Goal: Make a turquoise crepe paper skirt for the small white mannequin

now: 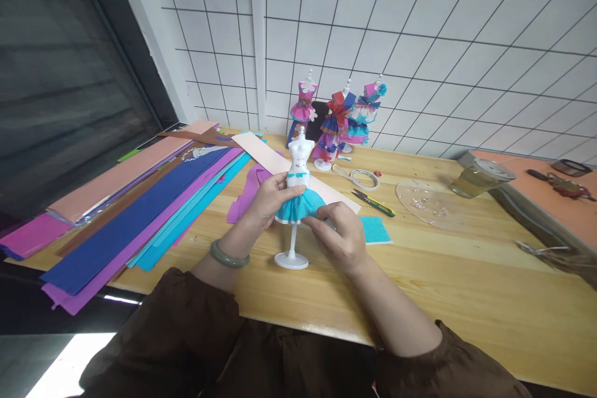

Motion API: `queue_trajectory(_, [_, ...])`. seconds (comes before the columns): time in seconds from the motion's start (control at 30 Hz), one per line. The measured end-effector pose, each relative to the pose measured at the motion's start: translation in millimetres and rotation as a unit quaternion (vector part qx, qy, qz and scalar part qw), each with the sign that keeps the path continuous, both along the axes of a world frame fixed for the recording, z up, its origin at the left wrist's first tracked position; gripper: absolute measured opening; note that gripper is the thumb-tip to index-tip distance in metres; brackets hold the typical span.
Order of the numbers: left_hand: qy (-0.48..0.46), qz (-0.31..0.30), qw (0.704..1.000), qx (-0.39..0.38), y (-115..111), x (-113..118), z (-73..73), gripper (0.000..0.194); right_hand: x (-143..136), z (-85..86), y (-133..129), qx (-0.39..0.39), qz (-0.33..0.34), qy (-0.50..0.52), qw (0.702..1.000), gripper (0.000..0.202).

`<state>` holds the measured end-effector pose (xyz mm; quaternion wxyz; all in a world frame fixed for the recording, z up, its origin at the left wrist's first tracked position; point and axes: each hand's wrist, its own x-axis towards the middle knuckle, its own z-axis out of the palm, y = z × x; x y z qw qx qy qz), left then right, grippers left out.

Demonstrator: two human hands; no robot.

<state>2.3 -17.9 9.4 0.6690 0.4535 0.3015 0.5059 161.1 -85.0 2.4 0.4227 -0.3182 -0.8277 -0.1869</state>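
A small white mannequin (301, 155) stands upright on its round base, with a turquoise paper skirt (298, 207) around its lower part. My left hand (271, 200) wraps the mannequin's waist from the left, its thumb pressing the skirt's top edge. On the right, my right hand (342, 236) pinches the skirt's lower right edge between thumb and fingers. A turquoise paper piece (377, 230) lies on the table, partly behind my right hand. Small turquoise bits also show on the mannequin just above the waist.
Long coloured paper strips (135, 211) cover the table's left side. Behind stand several dressed mannequins (336, 112). Scissors (373, 202), a tape roll (364, 180) and a clear dish of beads (426, 204) lie to the right. A cup (480, 178) stands near an orange-topped surface (550, 199).
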Motion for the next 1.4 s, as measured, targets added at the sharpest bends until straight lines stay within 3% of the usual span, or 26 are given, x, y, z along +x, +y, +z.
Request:
queue_trajectory(0.3, [0.012, 0.002, 1.000, -0.001, 2, -1, -1.8, 0.045, -3, 4.5, 0, 0.025, 0.022, -0.014, 0.999, 0.020])
queue_trajectory(0.5, [0.010, 0.009, 1.000, 0.002, 3, -2, -2.9, 0.044, -3, 1.4, -2, -0.011, 0.013, 0.037, 0.999, 0.017])
queue_trajectory(0.73, [-0.002, 0.019, 1.000, -0.003, 4, -5, 0.5, 0.042, 0, -2.6, 4, -0.060, -0.008, 0.096, 0.994, 0.041])
queue_trajectory(1.0, [0.008, 0.015, 1.000, 0.007, 5, -4, -3.4, 0.045, 5, -4.3, 5, 0.011, 0.020, 0.067, 0.997, 0.030])
queue_trajectory(1.2, [-0.004, 0.008, 1.000, -0.001, 4, -4, -1.3, 0.046, 3, 1.6, -4, -0.035, 0.028, 0.074, 0.996, 0.013])
queue_trajectory(1.27, [-0.010, 0.012, 1.000, -0.007, 4, -4, 1.0, 0.043, 2, 2.3, -5, -0.042, 0.044, 0.072, 0.996, 0.012])
queue_trajectory(1.4, [-0.032, 0.020, 0.999, -0.010, 4, -6, 5.4, 0.038, 0, 0.3, -3, 0.016, 0.046, 0.080, 0.996, 0.025])
